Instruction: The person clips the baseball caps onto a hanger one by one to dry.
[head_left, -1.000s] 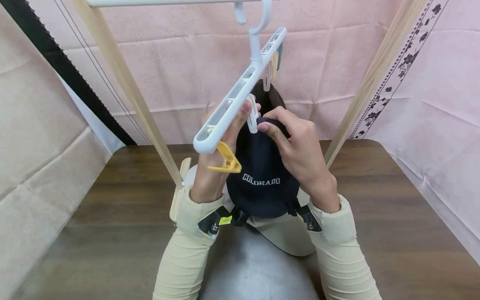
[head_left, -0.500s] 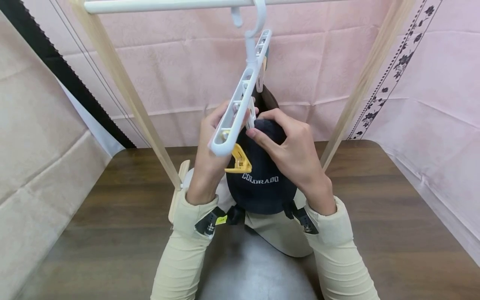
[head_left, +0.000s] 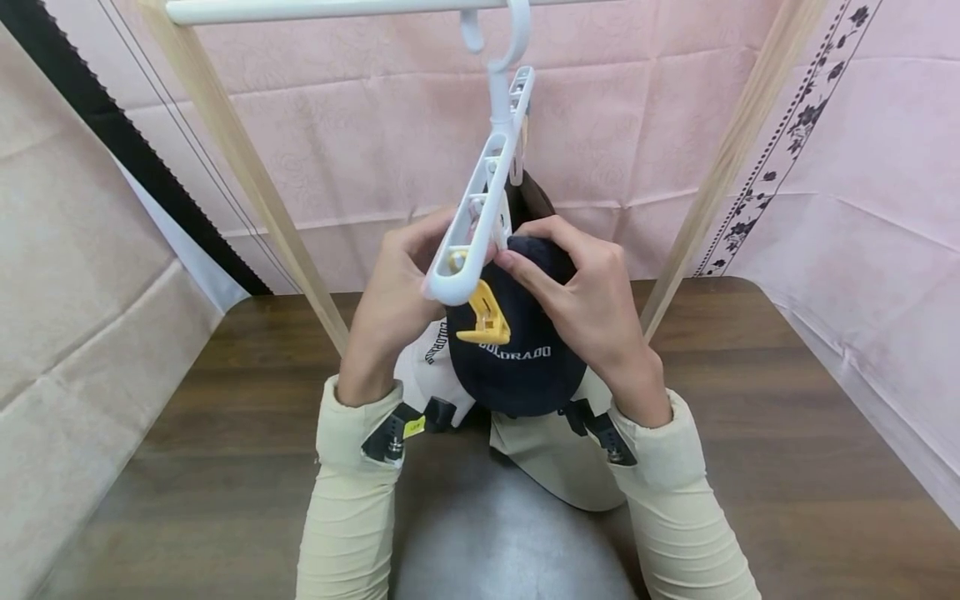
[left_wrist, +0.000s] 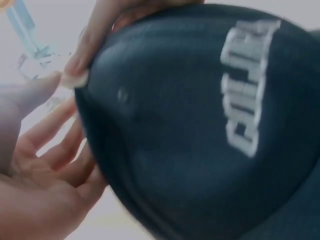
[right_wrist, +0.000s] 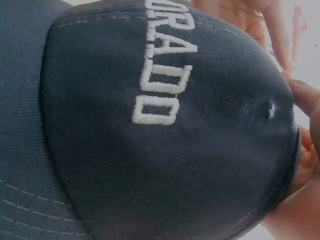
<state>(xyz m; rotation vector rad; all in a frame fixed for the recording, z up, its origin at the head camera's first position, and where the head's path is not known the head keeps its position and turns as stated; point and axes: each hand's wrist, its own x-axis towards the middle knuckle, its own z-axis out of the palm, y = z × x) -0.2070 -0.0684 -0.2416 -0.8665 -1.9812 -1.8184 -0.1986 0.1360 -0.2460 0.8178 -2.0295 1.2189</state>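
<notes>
A dark navy baseball cap (head_left: 517, 375) with white lettering hangs crown toward me under a pale blue clip hanger (head_left: 480, 208). My right hand (head_left: 585, 292) pinches the cap's edge between thumb and fingers, right beside a white clip (head_left: 503, 221). My left hand (head_left: 401, 292) is on the other side of the hanger, its fingertips partly hidden behind the bar. In the left wrist view its thumb (left_wrist: 42, 90) points at the clip, apart from the loosely bent fingers, which lie along the cap's edge. A yellow clip (head_left: 489, 321) dangles from the hanger's near end.
The hanger's hook hangs by a white rail (head_left: 315, 10) between two wooden posts (head_left: 240, 158). A white cap (head_left: 431, 367) with dark lettering lies behind my left wrist, and a beige cap (head_left: 555, 467) is below the navy one. Brown wooden tabletop (head_left: 765, 433) underneath.
My left hand has drawn leftward from the white clip, uncovering the white cap's lettering. The hanger has swung, its near end moving right with the yellow clip. My right hand still pinches the navy cap.
</notes>
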